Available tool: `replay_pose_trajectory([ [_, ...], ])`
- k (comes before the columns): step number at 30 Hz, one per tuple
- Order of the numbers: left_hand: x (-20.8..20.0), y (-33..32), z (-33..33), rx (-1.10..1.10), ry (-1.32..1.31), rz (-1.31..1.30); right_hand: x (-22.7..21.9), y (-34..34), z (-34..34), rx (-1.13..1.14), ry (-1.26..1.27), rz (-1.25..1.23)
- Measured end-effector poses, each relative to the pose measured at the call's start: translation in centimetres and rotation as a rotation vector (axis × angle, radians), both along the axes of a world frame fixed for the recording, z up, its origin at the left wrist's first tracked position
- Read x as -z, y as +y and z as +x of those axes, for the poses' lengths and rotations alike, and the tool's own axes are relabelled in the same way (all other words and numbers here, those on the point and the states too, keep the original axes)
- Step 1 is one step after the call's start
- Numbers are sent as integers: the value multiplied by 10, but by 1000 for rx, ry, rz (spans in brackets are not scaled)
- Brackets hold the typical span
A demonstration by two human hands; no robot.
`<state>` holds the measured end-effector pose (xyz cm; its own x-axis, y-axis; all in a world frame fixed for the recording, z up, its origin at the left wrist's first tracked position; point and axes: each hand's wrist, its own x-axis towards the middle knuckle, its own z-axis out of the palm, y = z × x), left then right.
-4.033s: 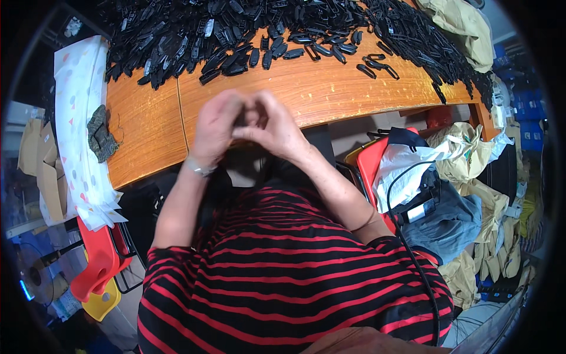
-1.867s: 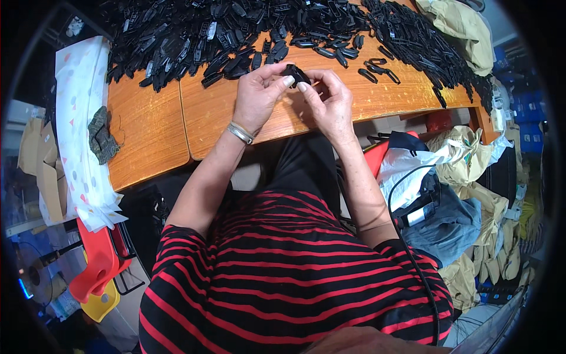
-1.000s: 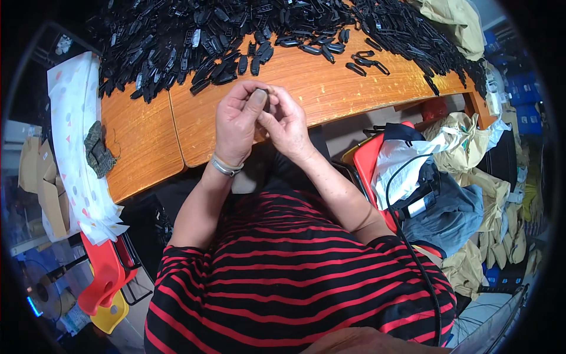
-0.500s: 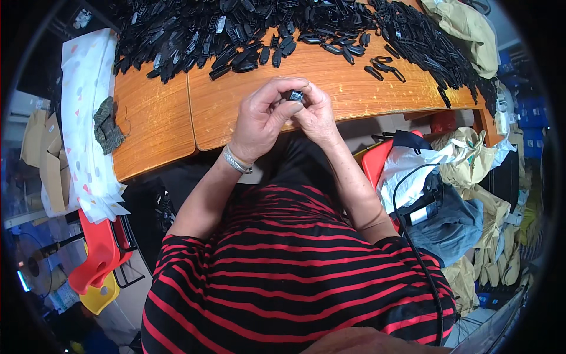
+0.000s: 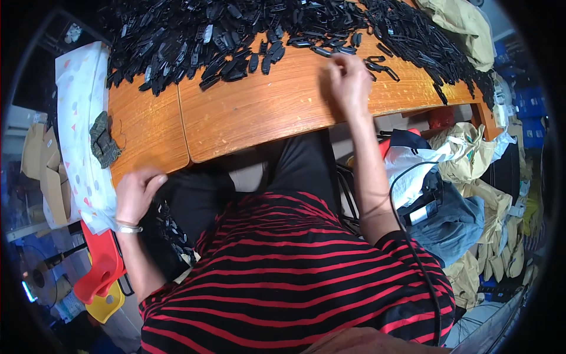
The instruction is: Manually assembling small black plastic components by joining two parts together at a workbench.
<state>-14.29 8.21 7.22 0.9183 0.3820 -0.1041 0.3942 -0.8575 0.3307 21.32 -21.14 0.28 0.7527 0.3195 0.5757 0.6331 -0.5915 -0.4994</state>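
My left hand (image 5: 138, 194), with a bracelet at its wrist, is held low at the left, by the table's front edge. Its fingers are smeared by motion. Beneath it, a dark heap of small black parts (image 5: 172, 233) shows beside my leg. My right hand (image 5: 352, 87) is over the table with its fingers curled closed; whatever they hold, if anything, is hidden. Just beyond its fingertips lie loose oblong black plastic parts (image 5: 322, 52). Several black plastic frames (image 5: 389, 72) lie right of that hand.
A large pile of black plastic parts (image 5: 177, 41) covers the far side of the wooden table (image 5: 253, 118). A dark knitted glove-like cloth (image 5: 104, 140) rests on the white patterned sheet (image 5: 79, 106) at left. Red (image 5: 100, 265) and yellow stools, bags and clothes (image 5: 445, 218) flank me.
My hands were together in front of me around a small dark piece. They have parted: the left went down and left, the right went right to the loose parts.
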Motion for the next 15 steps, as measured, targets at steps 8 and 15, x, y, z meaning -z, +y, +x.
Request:
replay_pose_trajectory([
  [8,21,-9,76,-63,-463,-46,-1,13,41,159,111,-374],
  [15,65,-20,172,-19,-593,193,1,43,0,-84,260,-260],
])
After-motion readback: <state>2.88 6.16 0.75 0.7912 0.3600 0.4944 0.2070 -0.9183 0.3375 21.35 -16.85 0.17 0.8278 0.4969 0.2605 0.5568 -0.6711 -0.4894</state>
